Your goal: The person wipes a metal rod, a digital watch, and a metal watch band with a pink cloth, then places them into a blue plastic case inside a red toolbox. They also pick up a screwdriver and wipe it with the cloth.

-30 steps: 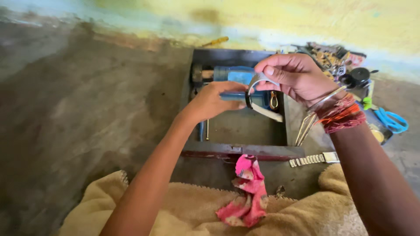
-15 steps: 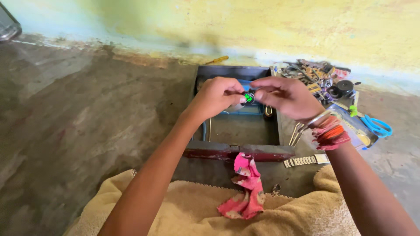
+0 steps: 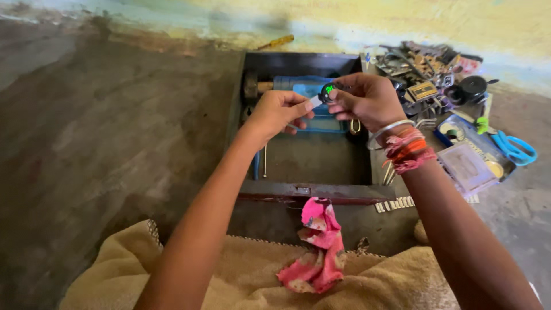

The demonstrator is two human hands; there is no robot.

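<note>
Above the open dark wooden box (image 3: 247, 115) on the floor, my left hand (image 3: 275, 112) and right hand (image 3: 367, 100) meet, fingers pinched together on a small round black watch case (image 3: 328, 90) with a green spot. A pink cloth (image 3: 318, 247) lies near me on the tan blanket (image 3: 258, 275); blue scissors (image 3: 516, 148) and scattered tools (image 3: 425, 69) sit right.
</note>
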